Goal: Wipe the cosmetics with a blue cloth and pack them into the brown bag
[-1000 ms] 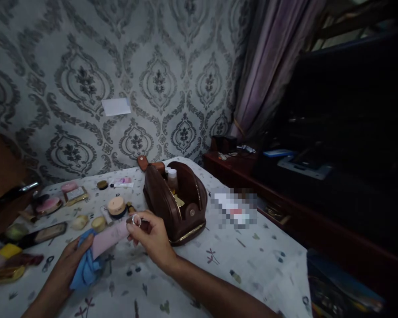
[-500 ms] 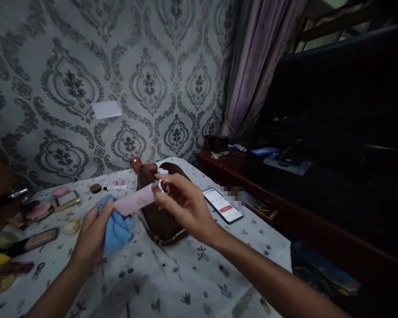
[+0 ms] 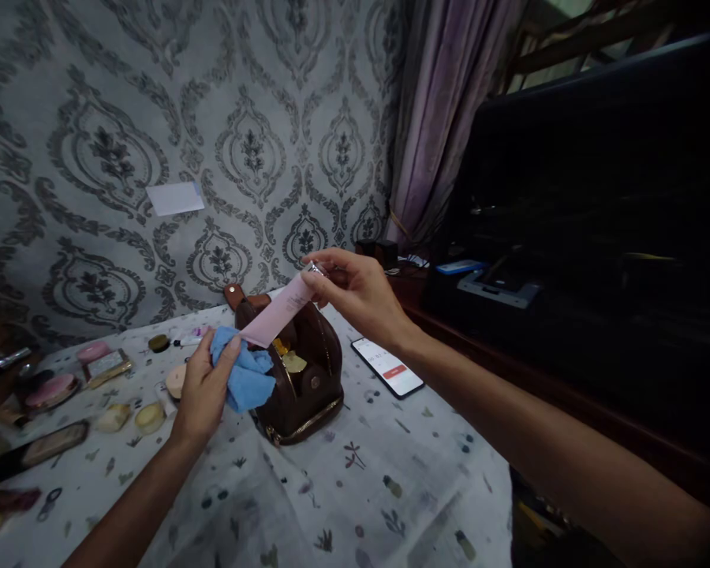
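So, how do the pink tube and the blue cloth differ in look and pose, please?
The pink tube has small print; the blue cloth looks plain. The pink tube is straight and slanted, while the blue cloth is crumpled. The right hand grips the pink tube's upper end; the left hand holds the blue cloth near its lower end. Both are held up.

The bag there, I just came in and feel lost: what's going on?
A person's right grip holds a tube by its upper end; the left grip holds a cloth against its lower end. The bag stands open, the tube not in it. A phone lies right of the bag, cosmetics left.
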Tool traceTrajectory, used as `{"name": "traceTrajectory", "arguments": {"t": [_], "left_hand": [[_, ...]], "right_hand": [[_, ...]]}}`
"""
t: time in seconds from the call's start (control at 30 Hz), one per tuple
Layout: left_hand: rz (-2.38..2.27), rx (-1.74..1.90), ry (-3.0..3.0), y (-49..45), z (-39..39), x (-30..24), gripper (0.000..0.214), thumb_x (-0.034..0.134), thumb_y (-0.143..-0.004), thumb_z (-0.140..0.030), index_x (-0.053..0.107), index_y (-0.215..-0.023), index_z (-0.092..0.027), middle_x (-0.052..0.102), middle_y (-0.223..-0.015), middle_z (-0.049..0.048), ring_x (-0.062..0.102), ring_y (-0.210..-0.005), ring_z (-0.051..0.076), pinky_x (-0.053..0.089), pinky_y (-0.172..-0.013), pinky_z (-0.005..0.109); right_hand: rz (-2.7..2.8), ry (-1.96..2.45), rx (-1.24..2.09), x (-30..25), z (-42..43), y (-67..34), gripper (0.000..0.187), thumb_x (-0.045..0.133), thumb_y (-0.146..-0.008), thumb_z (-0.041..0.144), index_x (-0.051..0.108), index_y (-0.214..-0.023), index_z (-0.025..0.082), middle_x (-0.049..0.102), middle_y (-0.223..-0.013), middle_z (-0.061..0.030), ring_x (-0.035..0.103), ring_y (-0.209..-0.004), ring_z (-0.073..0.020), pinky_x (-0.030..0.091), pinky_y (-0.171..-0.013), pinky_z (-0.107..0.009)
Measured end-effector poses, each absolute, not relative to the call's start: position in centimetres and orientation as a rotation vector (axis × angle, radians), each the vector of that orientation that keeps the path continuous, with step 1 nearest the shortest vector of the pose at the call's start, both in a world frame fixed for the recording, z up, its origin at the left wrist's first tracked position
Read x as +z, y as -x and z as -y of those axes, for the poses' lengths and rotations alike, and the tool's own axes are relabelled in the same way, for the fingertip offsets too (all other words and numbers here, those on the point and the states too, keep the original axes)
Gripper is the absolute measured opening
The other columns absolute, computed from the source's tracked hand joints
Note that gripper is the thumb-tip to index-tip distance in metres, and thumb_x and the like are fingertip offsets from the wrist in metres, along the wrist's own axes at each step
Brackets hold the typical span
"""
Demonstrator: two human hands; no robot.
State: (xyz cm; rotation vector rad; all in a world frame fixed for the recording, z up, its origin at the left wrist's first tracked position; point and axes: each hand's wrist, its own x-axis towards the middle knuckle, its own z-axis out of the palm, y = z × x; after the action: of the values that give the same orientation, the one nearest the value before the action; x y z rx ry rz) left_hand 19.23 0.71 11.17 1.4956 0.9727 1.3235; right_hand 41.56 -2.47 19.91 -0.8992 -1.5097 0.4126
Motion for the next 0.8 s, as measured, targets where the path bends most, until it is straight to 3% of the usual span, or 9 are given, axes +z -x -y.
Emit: {"name": "traceTrajectory", "arguments": {"t": [0.13, 0.3, 0.8], "left_hand": [[-1.023, 1.257, -1.721, -18.8, -0.1, 10.3, 0.038, 0.061, -0.086, -0.054, 0.063, -0.101, -0.019, 0.070, -0.104, 0.0054, 0.066, -0.092, 0.020, 0.051, -0.082, 0.026], [-1.013, 1.202, -1.941, -18.4, 0.6, 8.9, 0.035, 0.054, -0.092, -0.046, 0.063, -0.114, -0.021, 0.065, -0.129, 0.0091, 0.056, -0.126, 0.025, 0.042, -0.104, 0.032], [-0.935, 1.256, -2.138, -17.8, 0.2, 6.6, 0.023, 0.051, -0.095, -0.035, 0.063, -0.108, -0.021, 0.059, -0.139, 0.0106, 0.053, -0.132, 0.025, 0.045, -0.105, 0.035]], "right_hand": [[1.562, 1.004, 0.185, 20.0, 2.0, -42.6, 0.019, 0.070, -0.080, 0.035, 0.070, -0.090, 0.018, 0.062, -0.078, -0.0010, 0.054, -0.071, -0.0155, 0.041, -0.064, -0.027], [1.730, 1.217, -0.081, 19.3, 0.5, -43.2, 0.015, 0.069, -0.081, 0.031, 0.068, -0.086, 0.018, 0.060, -0.073, -0.0003, 0.051, -0.071, -0.0154, 0.036, -0.068, -0.028], [2.047, 1.640, -0.190, 15.3, -5.0, -42.5, 0.017, 0.068, -0.088, 0.030, 0.067, -0.090, 0.014, 0.067, -0.086, -0.0074, 0.057, -0.081, -0.0182, 0.036, -0.070, -0.027]]}}
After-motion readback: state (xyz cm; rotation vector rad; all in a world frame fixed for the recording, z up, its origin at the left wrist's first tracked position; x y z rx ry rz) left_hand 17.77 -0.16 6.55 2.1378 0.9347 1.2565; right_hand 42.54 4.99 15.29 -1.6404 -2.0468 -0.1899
